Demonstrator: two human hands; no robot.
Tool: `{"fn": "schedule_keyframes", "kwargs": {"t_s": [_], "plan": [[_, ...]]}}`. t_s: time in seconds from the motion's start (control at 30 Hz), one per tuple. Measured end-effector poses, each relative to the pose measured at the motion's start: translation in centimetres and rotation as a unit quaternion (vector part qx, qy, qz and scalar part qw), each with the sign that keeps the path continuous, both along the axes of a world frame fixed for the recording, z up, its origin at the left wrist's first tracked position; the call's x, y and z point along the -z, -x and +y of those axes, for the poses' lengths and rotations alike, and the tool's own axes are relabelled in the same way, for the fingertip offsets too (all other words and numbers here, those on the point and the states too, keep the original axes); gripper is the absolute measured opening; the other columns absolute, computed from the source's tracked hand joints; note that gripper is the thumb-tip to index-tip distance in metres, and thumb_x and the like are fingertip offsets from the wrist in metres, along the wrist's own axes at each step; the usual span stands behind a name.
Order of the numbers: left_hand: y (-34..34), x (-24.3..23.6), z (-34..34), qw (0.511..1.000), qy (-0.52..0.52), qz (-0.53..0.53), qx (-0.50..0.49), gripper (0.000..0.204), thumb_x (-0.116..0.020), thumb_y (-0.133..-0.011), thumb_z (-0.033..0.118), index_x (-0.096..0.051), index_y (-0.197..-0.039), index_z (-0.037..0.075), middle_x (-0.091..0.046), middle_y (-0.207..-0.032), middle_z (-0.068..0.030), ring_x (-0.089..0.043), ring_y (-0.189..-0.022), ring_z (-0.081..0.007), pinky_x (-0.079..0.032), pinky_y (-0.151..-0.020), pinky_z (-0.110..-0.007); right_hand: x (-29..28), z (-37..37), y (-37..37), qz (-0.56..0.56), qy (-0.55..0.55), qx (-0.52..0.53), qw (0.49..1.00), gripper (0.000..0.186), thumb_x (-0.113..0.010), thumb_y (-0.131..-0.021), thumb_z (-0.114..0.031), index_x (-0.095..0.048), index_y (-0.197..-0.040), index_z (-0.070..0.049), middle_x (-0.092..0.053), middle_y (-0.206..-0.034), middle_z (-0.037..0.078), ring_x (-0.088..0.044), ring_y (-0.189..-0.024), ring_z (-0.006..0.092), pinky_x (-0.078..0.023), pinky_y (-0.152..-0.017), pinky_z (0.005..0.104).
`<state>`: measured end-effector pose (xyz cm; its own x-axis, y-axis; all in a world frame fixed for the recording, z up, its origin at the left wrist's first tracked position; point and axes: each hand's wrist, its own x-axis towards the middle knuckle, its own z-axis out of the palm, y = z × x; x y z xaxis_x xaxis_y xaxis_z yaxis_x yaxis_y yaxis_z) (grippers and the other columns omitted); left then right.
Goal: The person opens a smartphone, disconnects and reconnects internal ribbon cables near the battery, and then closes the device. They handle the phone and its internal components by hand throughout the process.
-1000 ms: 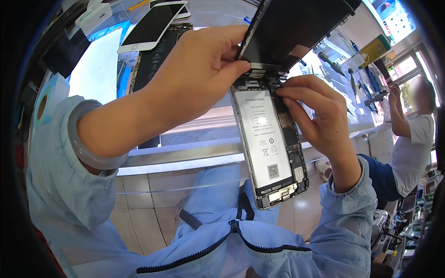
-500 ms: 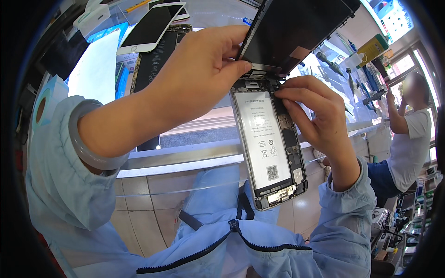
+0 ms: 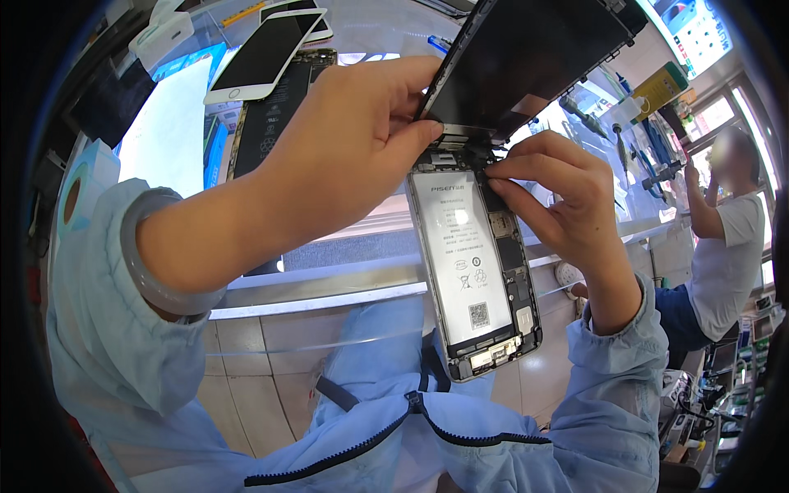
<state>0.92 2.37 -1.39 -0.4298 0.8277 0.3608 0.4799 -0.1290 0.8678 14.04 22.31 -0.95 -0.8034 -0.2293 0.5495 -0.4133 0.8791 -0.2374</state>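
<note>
An opened phone body [image 3: 516, 271] with a long white battery [image 3: 452, 246] hangs upright beyond the table's edge. Its dark screen assembly [image 3: 526, 62] is lifted above it at the top end. My left hand [image 3: 353, 140] grips the screen's lower left edge between thumb and fingers. My right hand [image 3: 567, 197] has thumb and forefinger closed at the body's upper right, by the dark cables joining screen and body; whatever is between those fingertips is too small to make out.
On the glass counter [image 3: 333, 271] lie white phones [image 3: 255, 57], an opened phone [image 3: 251, 148], a white sheet [image 3: 156, 131], a tape roll [image 3: 86, 177], screwdrivers [image 3: 583, 111] and a yellow bottle [image 3: 657, 90]. Another person [image 3: 723, 255] is at the right, both arms raised.
My left hand, the screen assembly and the top of the phone body have shifted slightly down. My right fingers remain at the connectors. The other person's hands have moved a little.
</note>
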Motion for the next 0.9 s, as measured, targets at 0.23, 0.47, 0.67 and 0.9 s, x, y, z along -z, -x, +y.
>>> {"fn": "schedule_keyframes", "kwargs": {"t_s": [0.23, 0.47, 0.67, 0.9], "plan": [[0.3, 0.4, 0.2, 1.000, -0.024, -0.010, 0.018, 0.025, -0.052, -0.091, -0.007, -0.054, -0.116, -0.007, -0.065, -0.106, -0.0107, -0.063, -0.100, -0.0120, -0.050, -0.089, -0.025, -0.1, -0.1, 0.3, 0.002, -0.050, 0.019, 0.999, 0.013, -0.073, -0.072, -0.003, -0.067, -0.083, -0.005, -0.061, -0.078, 0.006, -0.063, -0.066, 0.0248, -0.050, -0.057, 0.0324], [0.2, 0.3, 0.0, 0.999, -0.035, -0.016, 0.025, 0.025, -0.052, -0.091, -0.007, -0.054, -0.116, -0.007, -0.065, -0.106, -0.0106, -0.063, -0.099, -0.0119, -0.050, -0.089, -0.025, -1.3, -0.5, 0.2, -0.003, -0.150, -0.013, 0.989, 0.018, -0.071, -0.072, 0.000, -0.068, -0.090, -0.002, -0.062, -0.082, 0.008, -0.063, -0.070, 0.0234, -0.050, -0.059, 0.0314], [0.1, 0.3, 0.1, 0.999, -0.029, -0.027, 0.021, 0.027, -0.051, -0.091, -0.008, -0.053, -0.118, -0.007, -0.066, -0.106, -0.0110, -0.063, -0.099, -0.0118, -0.050, -0.090, -0.025, -1.6, -0.5, -0.5, -0.009, -0.165, -0.024, 0.986, 0.025, -0.072, -0.069, -0.001, -0.070, -0.094, -0.002, -0.062, -0.088, 0.009, -0.062, -0.071, 0.0233, -0.050, -0.060, 0.0330], [0.1, 0.3, 0.0, 0.999, -0.015, -0.027, 0.010, 0.029, -0.050, -0.091, -0.008, -0.052, -0.120, -0.008, -0.065, -0.107, -0.0118, -0.063, -0.100, -0.0119, -0.050, -0.090, -0.025, -1.9, -0.1, -0.5, -0.020, -0.185, -0.046, 0.982, 0.028, -0.071, -0.070, 0.000, -0.070, -0.098, -0.001, -0.062, -0.092, 0.008, -0.060, -0.075, 0.0220, -0.050, -0.062, 0.0325]]}}
